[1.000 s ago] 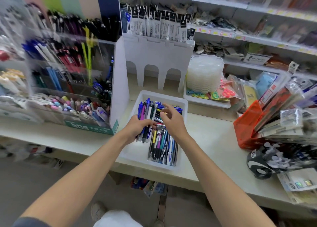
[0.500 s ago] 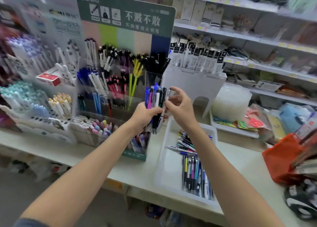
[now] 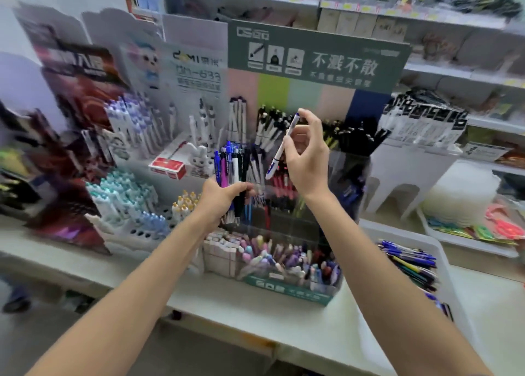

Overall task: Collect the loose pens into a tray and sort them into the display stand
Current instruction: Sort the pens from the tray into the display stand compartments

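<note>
Clear, glossy plastic walls form the stand (image 3: 350,183), topped by a matt printed card header (image 3: 315,60); the pens (image 3: 231,166) have smooth, shiny plastic barrels, the single pen (image 3: 279,151) a white one; the tray (image 3: 443,264) is smooth white plastic, set on a matt, pale counter (image 3: 255,311)

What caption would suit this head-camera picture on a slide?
Left hand grips a bundle of pens while right hand pinches one white pen before the display stand.
</note>
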